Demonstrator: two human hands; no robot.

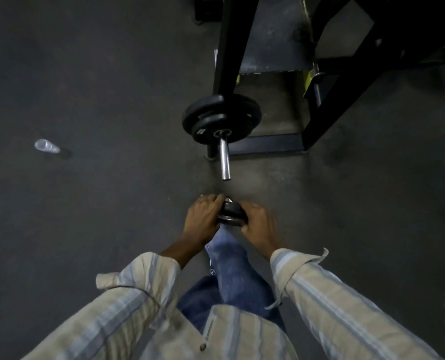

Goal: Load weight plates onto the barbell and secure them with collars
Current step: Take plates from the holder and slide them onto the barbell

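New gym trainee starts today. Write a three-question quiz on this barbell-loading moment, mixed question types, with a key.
1. True or false: the barbell sleeve has no plates on it.
2. Which hands grip the small black weight plate? A) left hand only B) right hand only C) both
3. Fill in: a clear plastic ______ lies on the floor at left.

Key: 1 false, black plates are already on it; 2 C; 3 bottle.
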